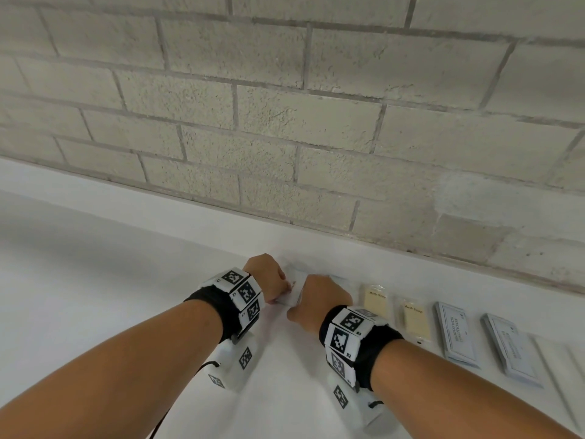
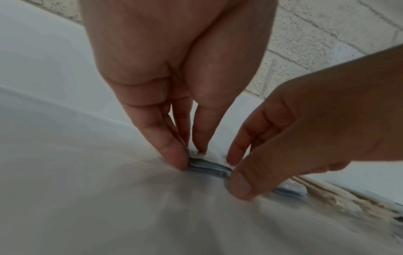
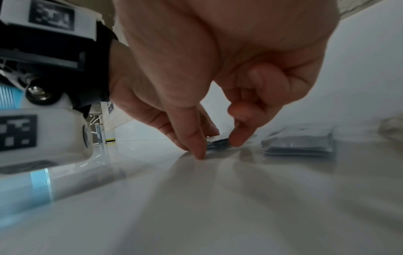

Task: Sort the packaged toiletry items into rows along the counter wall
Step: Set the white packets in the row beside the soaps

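A small stack of thin pale blue-grey packets [image 1: 296,291] lies on the white counter [image 1: 126,280] close to the wall ledge. My left hand [image 1: 278,288] pinches its left end between thumb and fingers [image 2: 174,155]. My right hand [image 1: 304,307] grips the right end, with the thumb [image 2: 240,186] at the near edge and the fingertips [image 2: 235,155] on the far side. The stack [image 2: 207,166] lies flat between both hands. In the right wrist view the same stack [image 3: 216,142] sits between my right thumb and forefinger, and a second stack [image 3: 298,145] lies just to its right.
To the right along the wall lie two yellow bath soap packets [image 1: 375,301] [image 1: 416,321], then two stacks of grey shampoo sachets [image 1: 457,339] [image 1: 509,350], then flat white items [image 1: 557,359]. The grey brick wall [image 1: 285,122] rises behind a white ledge [image 1: 190,213].
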Demonstrator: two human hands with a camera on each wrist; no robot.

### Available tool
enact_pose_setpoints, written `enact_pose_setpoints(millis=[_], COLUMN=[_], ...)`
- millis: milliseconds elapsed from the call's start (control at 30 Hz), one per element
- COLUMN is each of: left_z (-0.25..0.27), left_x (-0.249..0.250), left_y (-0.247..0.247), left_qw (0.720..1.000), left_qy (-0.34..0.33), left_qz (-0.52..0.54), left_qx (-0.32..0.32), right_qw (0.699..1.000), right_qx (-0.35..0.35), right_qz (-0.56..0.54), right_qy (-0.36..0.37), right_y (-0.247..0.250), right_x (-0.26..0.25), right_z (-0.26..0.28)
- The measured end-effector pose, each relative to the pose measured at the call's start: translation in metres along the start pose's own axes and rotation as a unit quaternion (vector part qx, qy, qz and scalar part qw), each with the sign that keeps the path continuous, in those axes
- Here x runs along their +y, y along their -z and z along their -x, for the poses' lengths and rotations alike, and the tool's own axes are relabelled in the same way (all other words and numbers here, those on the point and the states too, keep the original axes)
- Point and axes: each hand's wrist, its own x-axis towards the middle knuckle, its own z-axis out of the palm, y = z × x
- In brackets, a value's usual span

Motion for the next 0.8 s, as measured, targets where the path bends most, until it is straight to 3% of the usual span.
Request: enact_pose_setpoints(millis=[433, 633, 800], left_z=[-0.013, -0.018, -0.018], left_x=[-0.001, -0.006, -0.007], left_y=[-0.006, -0.011, -0.013], left_qw=[1.000, 0.994, 0.995], left_qy=[-0.001, -0.021, -0.020], left_qz=[0.018, 0.096, 0.095], left_qx=[-0.006, -0.043, -0.024], right_qw=[0.999, 0.999, 0.998], right_qx=[0.006, 0.013, 0.009], right_qz=[0.045, 0.049, 0.053], right_qy=[0.021, 0.012, 0.010], right_y=[0.001, 0.002, 0.003], right_x=[-0.001, 0.003, 0.004], right_z=[-0.003, -0.001, -0.003])
